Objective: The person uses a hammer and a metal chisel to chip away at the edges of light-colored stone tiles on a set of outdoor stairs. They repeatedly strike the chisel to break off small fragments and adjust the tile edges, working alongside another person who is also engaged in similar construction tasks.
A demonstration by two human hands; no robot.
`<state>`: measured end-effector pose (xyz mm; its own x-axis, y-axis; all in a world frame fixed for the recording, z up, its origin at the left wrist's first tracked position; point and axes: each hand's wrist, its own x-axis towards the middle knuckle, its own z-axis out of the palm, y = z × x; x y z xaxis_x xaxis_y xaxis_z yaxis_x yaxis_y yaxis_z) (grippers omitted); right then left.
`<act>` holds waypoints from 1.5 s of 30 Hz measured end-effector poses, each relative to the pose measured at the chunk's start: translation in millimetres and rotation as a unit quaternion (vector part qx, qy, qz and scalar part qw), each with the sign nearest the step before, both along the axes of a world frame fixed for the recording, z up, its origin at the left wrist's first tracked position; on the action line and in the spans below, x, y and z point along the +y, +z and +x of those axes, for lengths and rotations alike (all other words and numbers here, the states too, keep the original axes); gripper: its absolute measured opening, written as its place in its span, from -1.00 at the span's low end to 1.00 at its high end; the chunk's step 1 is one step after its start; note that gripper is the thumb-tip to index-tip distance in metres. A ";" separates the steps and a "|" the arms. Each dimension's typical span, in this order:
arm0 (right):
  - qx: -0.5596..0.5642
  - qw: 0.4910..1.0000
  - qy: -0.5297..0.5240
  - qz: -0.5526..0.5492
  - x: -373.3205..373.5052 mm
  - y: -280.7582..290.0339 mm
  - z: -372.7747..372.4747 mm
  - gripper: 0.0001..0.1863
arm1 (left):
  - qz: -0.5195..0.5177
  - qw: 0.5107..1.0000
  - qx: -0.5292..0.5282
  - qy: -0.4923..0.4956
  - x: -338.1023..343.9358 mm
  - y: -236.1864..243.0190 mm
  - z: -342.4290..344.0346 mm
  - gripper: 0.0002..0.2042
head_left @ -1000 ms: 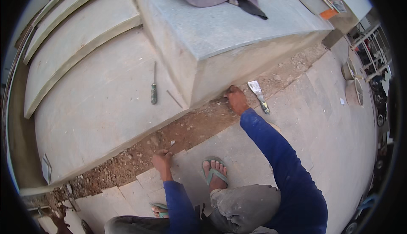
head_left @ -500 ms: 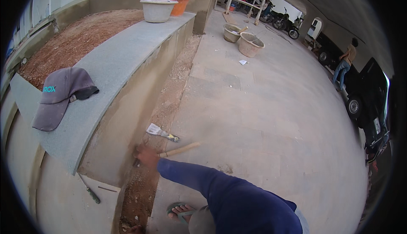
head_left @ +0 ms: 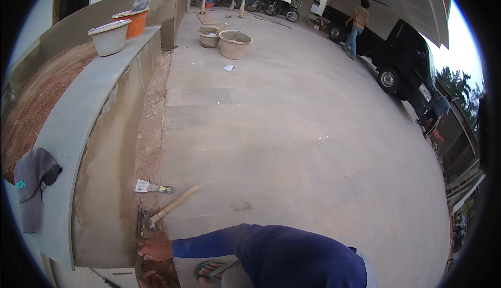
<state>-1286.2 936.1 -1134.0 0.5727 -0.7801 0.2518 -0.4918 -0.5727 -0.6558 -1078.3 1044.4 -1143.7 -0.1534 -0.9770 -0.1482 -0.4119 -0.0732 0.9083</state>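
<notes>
My right hand (head_left: 155, 248), reaching out of a blue sleeve, is low over the soil strip beside the low wall. Its fingers are curled downward, and what they grip, if anything, is hidden. Just below it, my left hand (head_left: 152, 279) is partly in view at the lower edge, over the same soil; its fingers are too unclear to read. A hammer (head_left: 175, 204) with a wooden handle lies beyond my right hand, its head in the strip. Next to the hammer head, a thin dark bar (head_left: 139, 222) runs along the wall foot. Farther on lies a scraper (head_left: 151, 187).
The plastered wall (head_left: 107, 183) has a grey stone top bearing a cap (head_left: 34, 183), a pale bucket (head_left: 110, 37) and an orange bucket (head_left: 136, 26). Two more buckets (head_left: 236, 45) stand on the paved floor (head_left: 271, 131). A person (head_left: 357, 24) is near a black pickup (head_left: 399, 53).
My right hand has drawn back from beside the hammer to nearer me along the strip. The view has swung right, and more of my left hand shows.
</notes>
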 end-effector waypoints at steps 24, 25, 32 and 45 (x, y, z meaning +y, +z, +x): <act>0.078 0.991 -0.092 0.066 46.9 45.0 -43.8 -0.80 | -0.239 0.937 -0.183 -0.179 -59.1 21.7 -28.9 -0.86; 0.069 0.991 -0.088 0.069 44.4 43.3 -40.5 -0.80 | -0.235 0.938 -0.178 -0.181 -61.1 15.0 -24.9 -0.86; 0.084 0.987 -0.067 0.119 39.1 31.1 -32.3 -0.83 | -0.151 0.958 -0.191 -0.154 -61.4 -4.9 -7.6 -0.86; 0.166 0.974 -0.090 0.124 58.2 36.2 -83.2 -0.79 | -0.206 0.893 -0.400 0.017 -98.9 -53.3 -26.3 -0.60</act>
